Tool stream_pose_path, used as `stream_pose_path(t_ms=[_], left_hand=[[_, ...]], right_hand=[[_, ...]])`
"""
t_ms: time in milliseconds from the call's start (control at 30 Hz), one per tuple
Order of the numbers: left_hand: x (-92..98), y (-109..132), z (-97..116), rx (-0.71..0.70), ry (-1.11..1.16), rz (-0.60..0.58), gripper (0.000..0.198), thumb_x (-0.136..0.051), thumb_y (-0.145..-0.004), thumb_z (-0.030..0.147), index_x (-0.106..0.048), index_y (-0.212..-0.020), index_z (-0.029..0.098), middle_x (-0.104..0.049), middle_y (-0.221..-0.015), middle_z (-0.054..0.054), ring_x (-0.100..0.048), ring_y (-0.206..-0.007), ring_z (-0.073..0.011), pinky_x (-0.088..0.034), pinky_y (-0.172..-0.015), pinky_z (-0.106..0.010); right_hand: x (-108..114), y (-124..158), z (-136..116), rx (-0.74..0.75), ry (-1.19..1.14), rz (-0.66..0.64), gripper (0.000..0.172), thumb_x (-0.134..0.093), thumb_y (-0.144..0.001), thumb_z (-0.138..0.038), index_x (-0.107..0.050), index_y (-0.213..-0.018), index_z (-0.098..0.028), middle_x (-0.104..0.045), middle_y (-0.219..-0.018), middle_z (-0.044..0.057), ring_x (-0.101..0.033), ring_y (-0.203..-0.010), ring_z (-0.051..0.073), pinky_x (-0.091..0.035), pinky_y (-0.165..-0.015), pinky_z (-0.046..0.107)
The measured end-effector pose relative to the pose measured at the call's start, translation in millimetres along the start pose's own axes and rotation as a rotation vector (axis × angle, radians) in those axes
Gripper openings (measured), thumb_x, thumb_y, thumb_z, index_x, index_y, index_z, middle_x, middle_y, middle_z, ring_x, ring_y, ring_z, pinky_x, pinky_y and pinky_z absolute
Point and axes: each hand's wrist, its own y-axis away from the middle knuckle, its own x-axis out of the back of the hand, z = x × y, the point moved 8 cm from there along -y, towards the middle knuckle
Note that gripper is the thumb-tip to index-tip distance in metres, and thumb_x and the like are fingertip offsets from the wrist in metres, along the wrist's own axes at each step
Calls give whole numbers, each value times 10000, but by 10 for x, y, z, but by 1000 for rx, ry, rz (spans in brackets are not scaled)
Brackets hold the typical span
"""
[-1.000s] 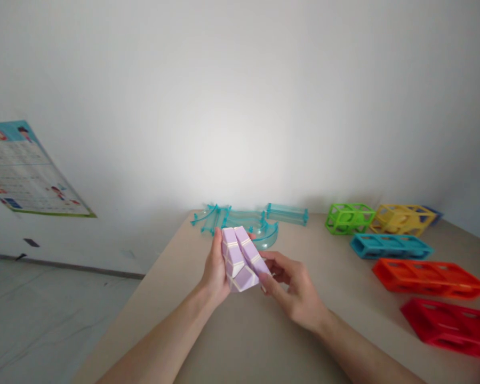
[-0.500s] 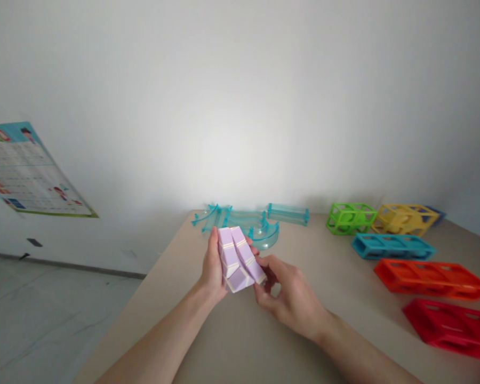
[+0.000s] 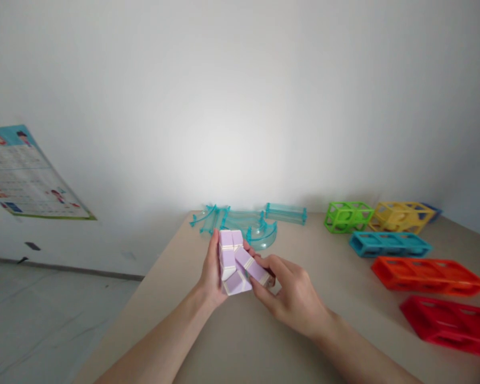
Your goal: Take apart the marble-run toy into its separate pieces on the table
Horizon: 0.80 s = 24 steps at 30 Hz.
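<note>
Several lavender-and-white blocks that look like mahjong tiles [image 3: 228, 258] lie bunched in my left hand [image 3: 212, 272], above the table. Its thumb runs along their left side, and its fingertips show beyond their right side. My right hand [image 3: 292, 290] pinches the lower right end of one tile [image 3: 253, 266], which slants away from the others with a gap beside it. Another tile [image 3: 237, 282] lies crosswise at the bottom of the bunch. The undersides of the tiles and most of my left fingers are hidden.
Clear teal track pieces [image 3: 244, 218] lie behind my hands by the wall. To the right stand open plastic frame blocks: green [image 3: 349, 217], yellow [image 3: 402, 216], blue [image 3: 390, 244], orange [image 3: 428, 274] and red [image 3: 452, 325]. A poster [image 3: 36, 176] hangs at the left.
The tiles lay in two nearly parallel rows. Now the right row's lower tile has swung outward to the right in my right fingers, and the left row sits straighter.
</note>
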Motion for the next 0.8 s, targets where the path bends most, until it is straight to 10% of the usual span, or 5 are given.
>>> stream_pose_path(t_ms=[367, 800], left_hand=[[30, 7, 70, -51, -132, 34, 585, -458, -823, 651, -667, -736, 112, -665, -699, -94, -640, -685, -210, -499, -669, -302], [96, 28, 78, -18, -206, 176, 536, -493, -824, 606, -646, -656, 119, -628, -599, -61, -612, -580, -176, -487, -589, -275]], right_hand=[[-95, 28, 150, -177, -67, -106, 138, -551, -892, -299, -553, -974, -187, -658, -676, -7, -600, -524, 124, -394, -515, 214], [-215, 59, 47, -27, 118, -312, 90, -480, -877, -156, -496, -962, -180, -624, -842, 52, -579, -701, 171, -414, -638, 262]])
